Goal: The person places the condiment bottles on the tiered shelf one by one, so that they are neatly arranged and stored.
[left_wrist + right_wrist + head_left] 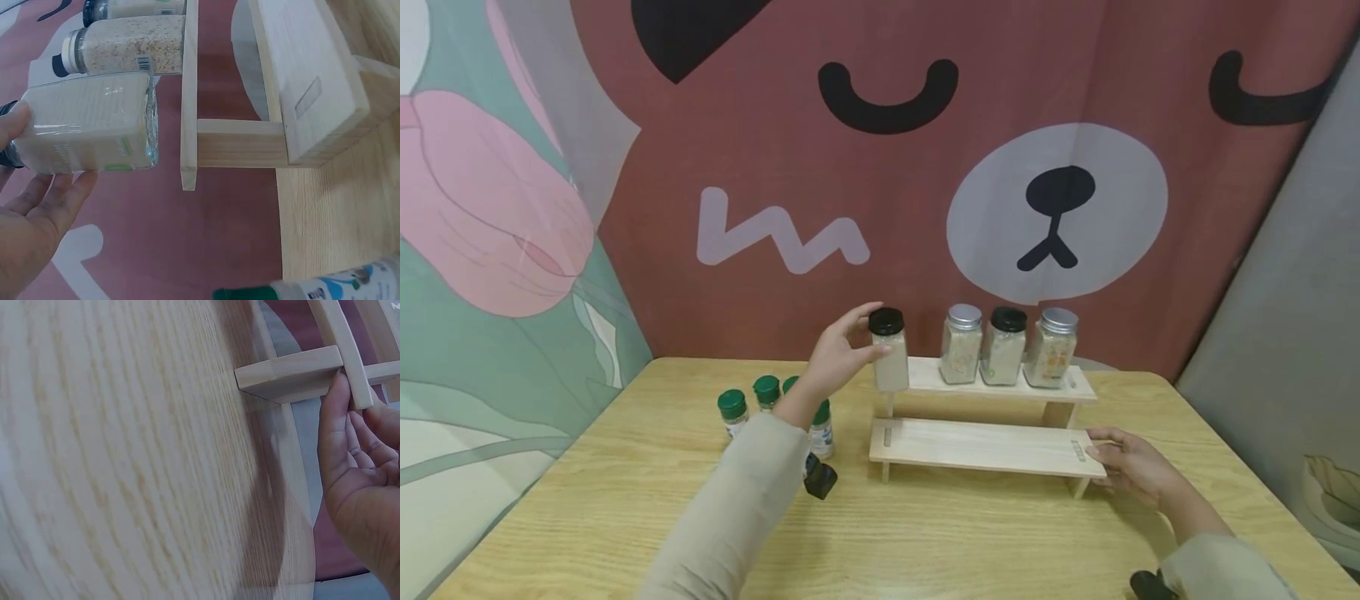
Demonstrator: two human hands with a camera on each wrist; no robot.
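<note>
My left hand (pixel 838 358) grips a glass jar (pixel 891 367) of pale contents by its black lid and upper side. The jar is upright at the left end of the upper shelf (pixel 925 379) of a two-tier wooden rack; in the left wrist view a gap shows between the jar's base (pixel 151 128) and the board. Along that shelf stand a silver-lidded jar (pixel 961 346), a black-lidded jar (pixel 1003 350) and another silver-lidded jar (pixel 1051 350). At the rack's right end, my right hand (pixel 1131 468) pinches the lower shelf (pixel 985 446) between thumb and fingers.
Several small bottles with green lids (pixel 732 403) stand on the wooden table (pixel 925 542) left of the rack, partly hidden by my left forearm. Behind the table hangs a printed curtain (pixel 910 225) with a bear's face.
</note>
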